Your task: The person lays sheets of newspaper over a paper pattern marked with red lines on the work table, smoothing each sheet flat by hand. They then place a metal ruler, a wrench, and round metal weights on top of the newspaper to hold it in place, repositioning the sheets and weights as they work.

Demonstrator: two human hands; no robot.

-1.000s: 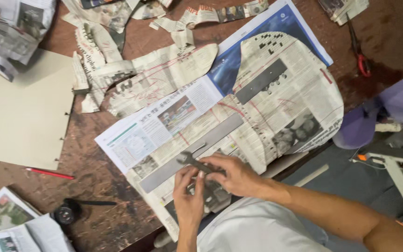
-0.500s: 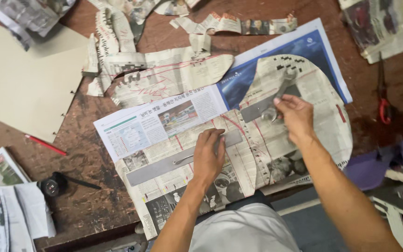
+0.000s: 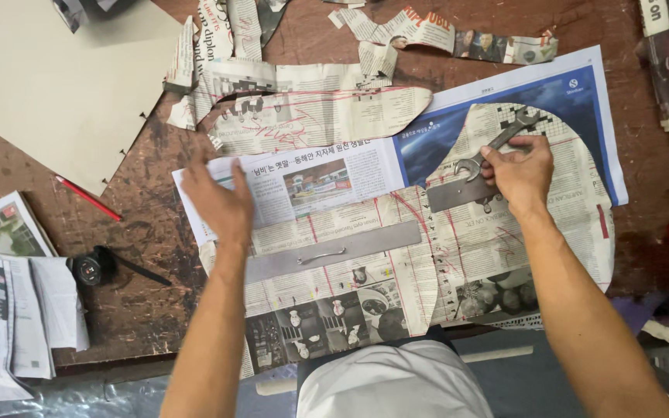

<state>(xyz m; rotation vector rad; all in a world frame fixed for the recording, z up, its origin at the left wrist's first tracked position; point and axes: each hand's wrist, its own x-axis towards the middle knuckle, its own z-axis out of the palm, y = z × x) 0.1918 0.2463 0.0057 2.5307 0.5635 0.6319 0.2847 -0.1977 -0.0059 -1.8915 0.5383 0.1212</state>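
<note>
Left hand lies flat and released on the newspaper, pinning it to the worktop. Right hand clasps a spanner above the small metal plate (a paperweight, probably); the long bar presses the middle.

We see even, soft light from overhead across the worn brown wooden table, with only faint shadows and no glare. Detail stays sharp mid-table; its edges bend slightly.
</note>
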